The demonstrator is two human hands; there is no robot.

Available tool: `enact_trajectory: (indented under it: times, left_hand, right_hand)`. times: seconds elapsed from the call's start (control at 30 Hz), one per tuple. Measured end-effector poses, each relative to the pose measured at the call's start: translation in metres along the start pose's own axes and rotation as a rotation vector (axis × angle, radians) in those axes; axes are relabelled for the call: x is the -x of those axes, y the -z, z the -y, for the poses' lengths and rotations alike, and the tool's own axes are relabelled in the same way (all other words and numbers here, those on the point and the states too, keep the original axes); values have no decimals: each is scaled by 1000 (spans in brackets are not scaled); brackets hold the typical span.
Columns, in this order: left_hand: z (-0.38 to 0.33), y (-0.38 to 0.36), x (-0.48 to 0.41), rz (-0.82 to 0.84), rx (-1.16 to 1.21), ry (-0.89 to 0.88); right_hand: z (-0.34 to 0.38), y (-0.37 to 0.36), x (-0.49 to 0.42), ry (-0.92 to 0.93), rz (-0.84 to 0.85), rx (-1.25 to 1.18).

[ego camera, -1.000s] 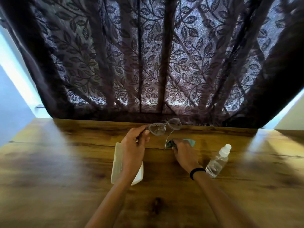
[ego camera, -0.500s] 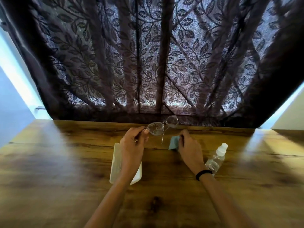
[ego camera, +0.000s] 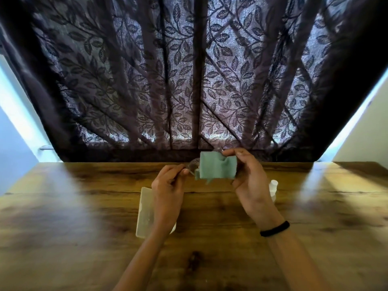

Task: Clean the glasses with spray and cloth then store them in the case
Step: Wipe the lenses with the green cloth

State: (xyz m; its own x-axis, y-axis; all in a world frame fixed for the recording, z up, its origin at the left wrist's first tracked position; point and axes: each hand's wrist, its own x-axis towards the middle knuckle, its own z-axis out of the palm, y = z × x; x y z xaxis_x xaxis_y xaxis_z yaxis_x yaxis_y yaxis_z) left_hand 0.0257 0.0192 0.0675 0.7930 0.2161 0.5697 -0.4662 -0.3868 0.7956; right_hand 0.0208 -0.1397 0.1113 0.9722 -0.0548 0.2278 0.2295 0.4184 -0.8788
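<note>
Overhead, a dark curtain [ego camera: 189, 80] patterned with leaves hangs across the whole back of the scene, with daylight glowing through it. Below it a wooden tabletop [ego camera: 84, 217] stretches from edge to edge. Two bare forearms reach forward over the wood, both raised above it. The right hand [ego camera: 252, 181], with a black band [ego camera: 275, 228] on its wrist, holds a pale green cloth [ego camera: 217, 166] spread out, its fingers [ego camera: 237, 153] closed on the cloth's right edge. The left hand [ego camera: 168, 192] has its fingers pinched narrowly on the left end of the glasses [ego camera: 194, 164]. These are in the air between the hands, mostly hidden behind the cloth; only one clear lens shows, just left of the cloth. A pale, flat case [ego camera: 144, 213] lies on the tabletop under the left wrist, partly covered by it. A small clear spray bottle [ego camera: 273, 186] with a white cap sits on the wood just beyond the right hand, mostly hidden.
</note>
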Motion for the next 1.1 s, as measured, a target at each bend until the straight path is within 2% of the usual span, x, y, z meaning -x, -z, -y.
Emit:
enact_trajectory:
  times: [0.07,0.2,0.33,0.53,0.77,0.97,1.1]
  left_hand:
    - [-2,-1,0,-6,2,-23]
    - [-3,-3,0,-39,19,-64]
    - [-2,-5,-2,-93,12,-104]
    - [-3,-5,-1,-100,34,-94]
    - [-4,-5,-1,-125,26,-119]
    - [-8,-4,1,-107,17,-102]
    - [-14,-5,2,-96,8,-96]
  right_hand:
    - [-3,-6,-1,-1,35,34]
    - [-16,-12,0,292,-6,661]
    - [-25,-13,3,540,-14,1022]
    - [-27,-22,8,577,12,1114]
    - [-31,-20,15,690,136,1164]
    - [-25,-6,3,634,-50,1122]
    - [-24,-14,2,648,-39,1125]
